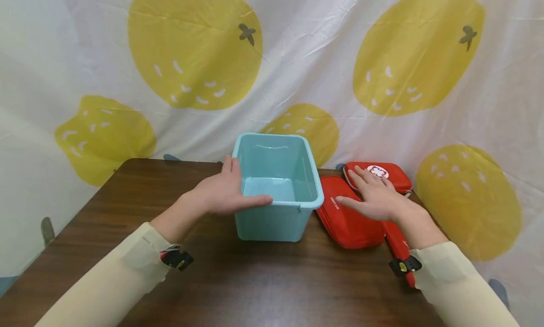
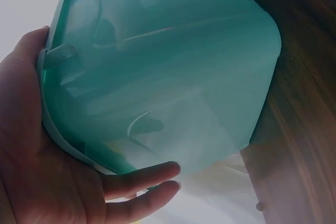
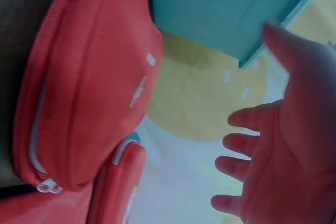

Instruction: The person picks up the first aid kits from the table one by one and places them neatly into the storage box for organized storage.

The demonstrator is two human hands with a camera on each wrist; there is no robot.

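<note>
An open teal bin (image 1: 272,223) stands upright on the brown table, its inside bare. My left hand (image 1: 225,190) lies at the bin's left near rim, thumb along the front rim and fingers against the left side; the left wrist view shows the hand (image 2: 58,177) around the rim of the bin (image 2: 173,72). My right hand (image 1: 376,197) hovers with spread fingers above the red pouches, touching nothing that I can see. Below it lies a red first aid pouch (image 1: 350,223). In the right wrist view the hand (image 3: 294,145) is apart from the pouch (image 3: 94,77).
Behind the first pouch is a red case (image 1: 395,176) with a white round emblem. Another red item (image 1: 397,242) lies partly under my right forearm. A curtain (image 1: 297,72) with yellow fruit prints hangs behind the table (image 1: 127,213).
</note>
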